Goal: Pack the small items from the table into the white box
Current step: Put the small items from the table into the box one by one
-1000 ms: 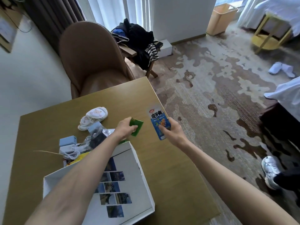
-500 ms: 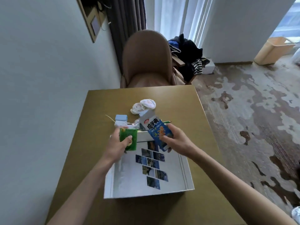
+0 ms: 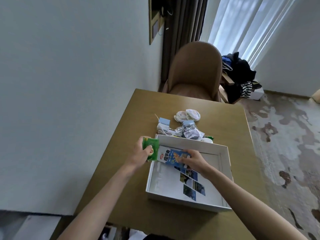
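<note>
The right hand (image 3: 194, 160) has its fingers (image 3: 184, 159) pressed on a blue snack packet (image 3: 173, 156), which lies inside the white box (image 3: 225, 170) at its far-left corner. Just left of them, the left hand (image 3: 140, 153) has its fingers wrapped around a green packet (image 3: 151, 146) at the box's left rim. Beyond both sets of fingers, small items (image 3: 187, 125) sit clustered on the table (image 3: 138, 213), just past the box's far wall.

The right hand (image 3: 192, 160) covers the near end of the blue and white snack packet (image 3: 174, 156), and that packet hides part of the printed photo sheet (image 3: 190, 184) lying in the shallow white cardboard box (image 3: 225, 163). The box's far wall hides the near side of the clear plastic bag of small items (image 3: 188, 133), whose contents are too small to tell. Both forearms run off the near edge
</note>
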The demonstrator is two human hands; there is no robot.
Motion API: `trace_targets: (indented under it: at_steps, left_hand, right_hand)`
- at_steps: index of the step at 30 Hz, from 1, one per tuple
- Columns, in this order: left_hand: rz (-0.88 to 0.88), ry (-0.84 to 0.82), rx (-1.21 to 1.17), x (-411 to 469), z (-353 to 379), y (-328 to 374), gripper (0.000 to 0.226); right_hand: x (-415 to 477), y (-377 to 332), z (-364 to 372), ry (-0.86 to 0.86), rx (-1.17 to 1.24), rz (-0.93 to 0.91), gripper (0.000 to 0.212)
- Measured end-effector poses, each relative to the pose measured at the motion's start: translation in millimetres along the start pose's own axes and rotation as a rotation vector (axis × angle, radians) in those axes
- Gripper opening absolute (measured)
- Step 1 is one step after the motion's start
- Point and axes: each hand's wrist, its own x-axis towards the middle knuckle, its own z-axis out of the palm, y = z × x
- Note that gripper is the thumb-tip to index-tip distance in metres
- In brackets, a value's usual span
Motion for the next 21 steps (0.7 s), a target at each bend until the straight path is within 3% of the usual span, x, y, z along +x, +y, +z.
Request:
trace_targets:
  at_steps: [5, 11, 16, 21]
  left_hand:
    - [0.038, -0.022, 0.028, -2.3, -4.1, -0.9, 0.017]
    - [0.071, -0.049, 0.092, -0.6, 2.5, 4.4, 0.016]
    - [0.023, -0.190, 0.110, 2.6, 22.5, 11.8, 0.018]
    - [0.020, -0.451, 0.382, 10.5, 62.8, 3.2, 0.016]
  right_hand:
    - [9.3, 8.3, 19.1, 0.189, 0.208, 0.073, 0.047]
    - [-2.1, 25.2, 23.3, 0.328, 0.155, -0.019, 0.044]
    - [-17.4, 28.0, 9.1, 0.288, 0.059, -0.043, 0.028]
    - [-41.6, 29.4, -15.7, 0.325, 0.008, -0.107, 0.020]
